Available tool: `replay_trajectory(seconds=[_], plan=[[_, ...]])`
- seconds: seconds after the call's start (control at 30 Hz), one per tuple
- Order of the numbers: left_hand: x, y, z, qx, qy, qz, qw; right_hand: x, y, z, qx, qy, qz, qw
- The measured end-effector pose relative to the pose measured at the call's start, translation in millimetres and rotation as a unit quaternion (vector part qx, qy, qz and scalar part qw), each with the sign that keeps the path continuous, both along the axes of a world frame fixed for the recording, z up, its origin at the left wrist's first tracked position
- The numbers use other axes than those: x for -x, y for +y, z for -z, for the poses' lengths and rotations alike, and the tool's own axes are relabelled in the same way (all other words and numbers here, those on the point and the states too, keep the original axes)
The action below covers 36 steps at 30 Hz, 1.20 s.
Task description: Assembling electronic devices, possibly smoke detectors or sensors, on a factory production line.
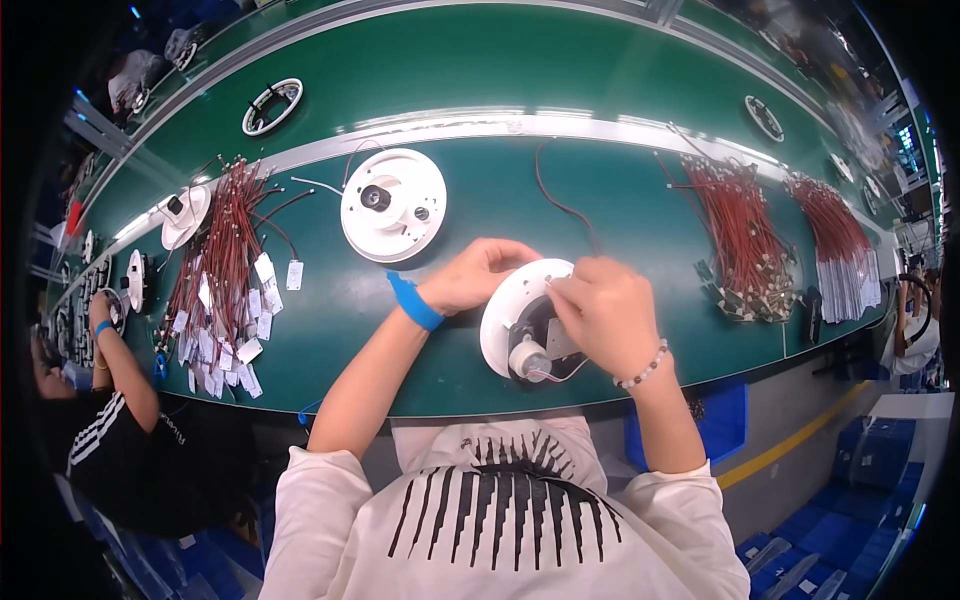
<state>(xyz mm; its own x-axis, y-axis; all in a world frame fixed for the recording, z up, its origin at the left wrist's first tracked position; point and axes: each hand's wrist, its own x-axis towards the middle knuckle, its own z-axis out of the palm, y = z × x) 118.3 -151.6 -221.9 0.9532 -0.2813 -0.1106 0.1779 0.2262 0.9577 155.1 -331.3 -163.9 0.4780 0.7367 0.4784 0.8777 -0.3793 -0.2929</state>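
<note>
Near the table's front edge, a white round housing (502,312) is tilted up, its inner side showing a small motor (529,358) with thin wires. My left hand (482,274) grips its far left rim, fingertips hidden behind the disc. A blue band (415,302) circles my left wrist. My right hand (612,308) is closed, with thumb and fingers pinched at the upper right of the housing. What lies in that pinch is too small and covered to tell. Just beyond the right hand, a red-brown wire (566,208) runs across the green table.
Another white round housing (420,235) lies beyond my left hand. Bundles of red-brown wires with white tags (228,300) lie left; more wire bundles (745,230) lie right. A blue bin (722,425) stands below the table edge. A co-worker's arm (122,365) is at the far left.
</note>
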Motion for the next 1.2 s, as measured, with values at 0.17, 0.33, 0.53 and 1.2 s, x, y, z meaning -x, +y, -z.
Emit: replay_trajectory(seconds=[0.17,0.33,0.53,1.2], plan=[[2.3,5.1,6.5,-0.004,0.008,0.009,1.0,-17.0,-0.4,-1.0,-0.023,-0.001,-0.053,0.998],[3.9,4.9,11.7,-0.015,0.001,-0.02,1.0,-14.9,0.5,43.7,-0.383,0.632,-0.042,0.673],[18.2,42.0,-24.1,-0.193,-0.02,-0.187,0.963,-8.0,-16.2,54.9,-0.215,0.668,0.004,0.712],[6.0,-2.3,-13.0,-0.228,-0.175,0.124,0.95,-14.5,-31.1,55.8,-0.148,0.609,-0.13,0.769]])
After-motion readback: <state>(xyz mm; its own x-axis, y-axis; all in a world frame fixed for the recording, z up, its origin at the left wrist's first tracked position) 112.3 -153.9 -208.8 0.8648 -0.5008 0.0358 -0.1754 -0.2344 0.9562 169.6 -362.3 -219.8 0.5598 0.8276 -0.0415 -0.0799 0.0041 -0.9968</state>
